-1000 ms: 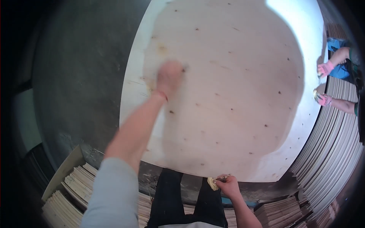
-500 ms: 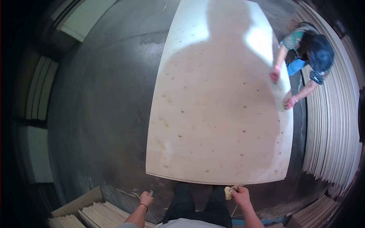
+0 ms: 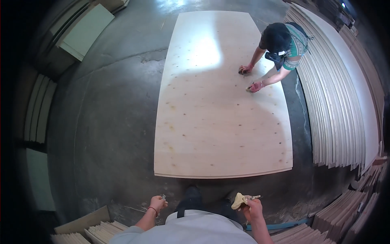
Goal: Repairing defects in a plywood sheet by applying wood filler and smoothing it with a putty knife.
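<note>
My left hand is closed around a small grey, flat piece, too small to name, short of the panel's near edge. My right hand grips a tool with a thin light handle; a pale yellow putty-like lump sticks out on its left side. In front of me lies a large sheet of plywood, pale with dark knots and yellowish patches, on top of at least one more sheet. Neither of my hands touches it.
At the right side a co-worker leans over the plywood, both pink-gloved hands on its surface. Long stacked boards stand behind them. More board stacks flank me, with others along the left. A crack runs across the concrete floor.
The co-worker's hands have moved from the plywood's right edge inward and away from me. My view has shifted, showing more of the far end. Both my hands keep their holds.
</note>
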`<state>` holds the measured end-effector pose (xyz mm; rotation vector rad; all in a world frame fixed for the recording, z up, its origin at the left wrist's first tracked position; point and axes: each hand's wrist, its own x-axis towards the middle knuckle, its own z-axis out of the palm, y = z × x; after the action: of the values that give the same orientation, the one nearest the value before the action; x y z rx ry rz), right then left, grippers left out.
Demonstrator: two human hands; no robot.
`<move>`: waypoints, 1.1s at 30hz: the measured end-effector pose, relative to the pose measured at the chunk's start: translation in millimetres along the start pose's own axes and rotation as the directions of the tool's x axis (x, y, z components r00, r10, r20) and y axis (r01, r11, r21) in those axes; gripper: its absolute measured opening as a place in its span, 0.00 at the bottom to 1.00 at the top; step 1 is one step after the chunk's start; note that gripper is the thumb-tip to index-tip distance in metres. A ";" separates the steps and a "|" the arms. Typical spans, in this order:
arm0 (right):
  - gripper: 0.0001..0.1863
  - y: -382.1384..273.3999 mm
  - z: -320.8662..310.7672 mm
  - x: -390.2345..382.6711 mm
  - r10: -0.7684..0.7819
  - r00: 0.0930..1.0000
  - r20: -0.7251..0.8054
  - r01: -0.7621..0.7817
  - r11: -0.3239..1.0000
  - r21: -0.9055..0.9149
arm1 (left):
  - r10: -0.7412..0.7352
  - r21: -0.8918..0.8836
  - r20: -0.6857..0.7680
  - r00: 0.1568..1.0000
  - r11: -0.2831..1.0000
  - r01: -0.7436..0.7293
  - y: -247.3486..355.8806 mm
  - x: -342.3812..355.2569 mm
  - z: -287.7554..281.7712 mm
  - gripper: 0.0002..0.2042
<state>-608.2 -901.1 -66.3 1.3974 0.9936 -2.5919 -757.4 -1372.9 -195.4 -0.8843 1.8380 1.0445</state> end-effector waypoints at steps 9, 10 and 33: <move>0.13 -60.9 -131.3 -87.1 -0.170 0.983 -0.065 0.174 0.983 0.059 | 0.022 0.644 0.042 0.999 0.763 -0.043 -159.1 -22.6 58.0 0.14; 0.12 -69.0 -150.2 -98.1 -0.200 0.975 -0.095 0.206 0.977 0.060 | -0.031 0.746 0.074 0.997 0.665 -0.035 -169.6 -26.9 67.9 0.19; 0.10 74.0 -106.6 -115.8 -0.211 0.977 -0.012 0.212 0.977 0.009 | 0.325 0.397 0.234 0.917 0.829 -0.395 -18.6 -121.8 32.1 0.10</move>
<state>-437.2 -931.5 -58.3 1.3794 1.1943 -2.7417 -681.2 -1330.9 -102.4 -0.1791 2.0353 0.8349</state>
